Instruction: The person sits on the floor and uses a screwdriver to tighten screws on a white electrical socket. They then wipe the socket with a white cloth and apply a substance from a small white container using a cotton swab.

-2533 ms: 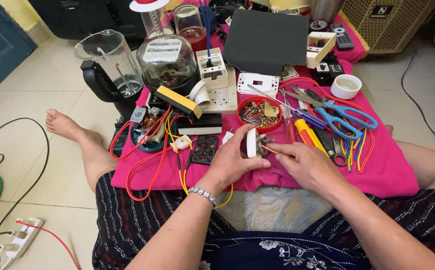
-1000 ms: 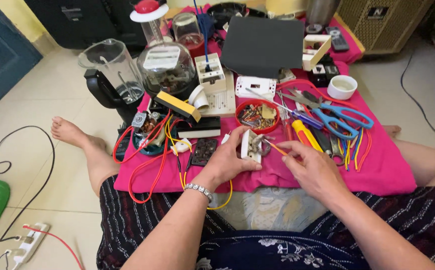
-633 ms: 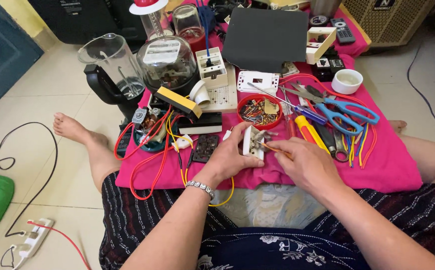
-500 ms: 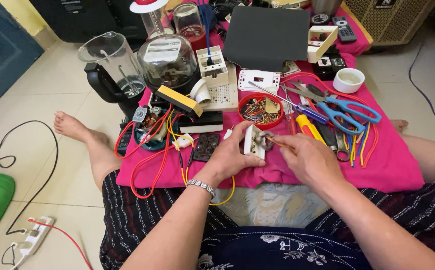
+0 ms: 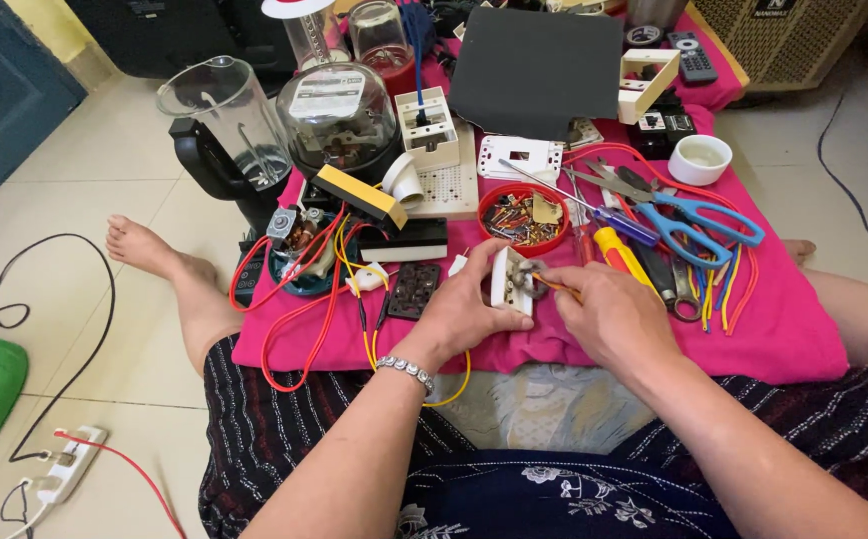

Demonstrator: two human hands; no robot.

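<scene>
My left hand (image 5: 464,311) grips a small white socket part (image 5: 506,280), held on edge over the pink cloth (image 5: 753,329). My right hand (image 5: 609,311) pinches a thin orange-handled tool (image 5: 554,285), whose tip meets a metal piece on the socket's right side. Just beyond the hands lies a red dish (image 5: 524,216) filled with screws and small metal bits. A dark terminal block (image 5: 414,289) lies to the left of my left hand.
Blue-handled scissors (image 5: 698,218), a yellow screwdriver (image 5: 622,255), pliers and coloured wires lie to the right. A blender jug (image 5: 224,125), a glass-domed meter (image 5: 339,115), white switch boxes and a dark board (image 5: 539,65) stand behind. A power strip (image 5: 65,461) lies on the floor.
The right hand drew back briefly, then returned with the tool tip to the socket part. The left hand has kept its hold throughout.
</scene>
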